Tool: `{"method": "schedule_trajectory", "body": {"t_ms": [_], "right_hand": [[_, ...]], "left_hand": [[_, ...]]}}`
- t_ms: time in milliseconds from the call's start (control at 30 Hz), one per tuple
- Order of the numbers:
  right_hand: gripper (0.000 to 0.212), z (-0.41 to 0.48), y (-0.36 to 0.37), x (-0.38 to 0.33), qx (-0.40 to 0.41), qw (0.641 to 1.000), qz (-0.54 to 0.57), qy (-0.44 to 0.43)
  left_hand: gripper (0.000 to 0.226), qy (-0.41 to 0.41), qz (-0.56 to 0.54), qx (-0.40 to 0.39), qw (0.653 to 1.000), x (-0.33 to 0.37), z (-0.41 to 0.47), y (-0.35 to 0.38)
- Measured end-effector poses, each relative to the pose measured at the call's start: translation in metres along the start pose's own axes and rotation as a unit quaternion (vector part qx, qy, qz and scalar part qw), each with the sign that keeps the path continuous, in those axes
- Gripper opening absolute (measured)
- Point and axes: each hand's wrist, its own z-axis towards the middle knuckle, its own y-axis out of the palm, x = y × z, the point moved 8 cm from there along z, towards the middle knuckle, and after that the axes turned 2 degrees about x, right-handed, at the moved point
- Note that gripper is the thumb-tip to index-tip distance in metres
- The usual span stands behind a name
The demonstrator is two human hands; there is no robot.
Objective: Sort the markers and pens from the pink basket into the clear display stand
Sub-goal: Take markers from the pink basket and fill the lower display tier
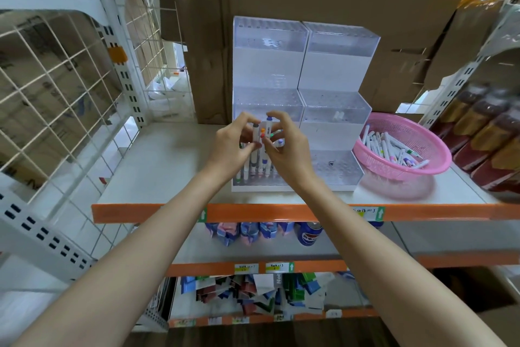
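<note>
Early stage: few slotted markers (253, 171) in clear display stand (337, 65), front-left tier. Pink basket (430, 169) beside it holds most. Left hand (229, 149) grip pinches grey-capped marker (255, 134); right hand (288, 149) grip clamps marker bunch (267, 133).

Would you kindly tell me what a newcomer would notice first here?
At centre, the left hand pinches a grey-capped marker and the right hand holds a bunch of markers, before the clear stand. A pink basket of pens sits right of it on the shelf.
</note>
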Motion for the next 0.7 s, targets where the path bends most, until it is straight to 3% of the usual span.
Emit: {"method": "schedule_trajectory", "body": {"t_ms": [233, 467, 700], "right_hand": [[0.036, -0.001, 0.002, 0.004, 0.005, 1.0, -0.012, -0.003], [0.035, 0.0, 0.003, 0.009, 0.006, 1.0, -0.011, -0.002], [0.033, 0.001, 0.005, 0.009, 0.003, 1.0, -0.019, -0.011]], "left_hand": [[0.028, 0.028, 0.071, -0.027, 0.997, 0.002, -0.003, 0.005], [0.029, 0.028, 0.121, 0.019, 0.992, -0.003, -0.004, 0.0], [0.026, 0.041, 0.162, -0.031, 0.985, -0.009, -0.008, 0.008]]}}
